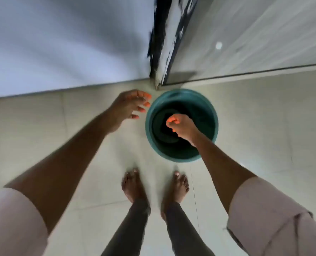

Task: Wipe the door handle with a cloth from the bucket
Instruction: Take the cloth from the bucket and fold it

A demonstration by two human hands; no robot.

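A round teal bucket stands on the tiled floor just in front of my bare feet. Inside it lies a dark cloth, folded in a curve against the wall and hard to make out in the shadow. My right hand hangs over the bucket's mouth with its fingers curled shut, and I see nothing held between them. My left hand hovers beside the bucket's left rim, fingers spread and empty. No door handle is in view.
A dark, chipped door frame edge rises right behind the bucket. A pale door panel lies to its right and a white wall to its left. My feet stand close to the bucket on the tiles.
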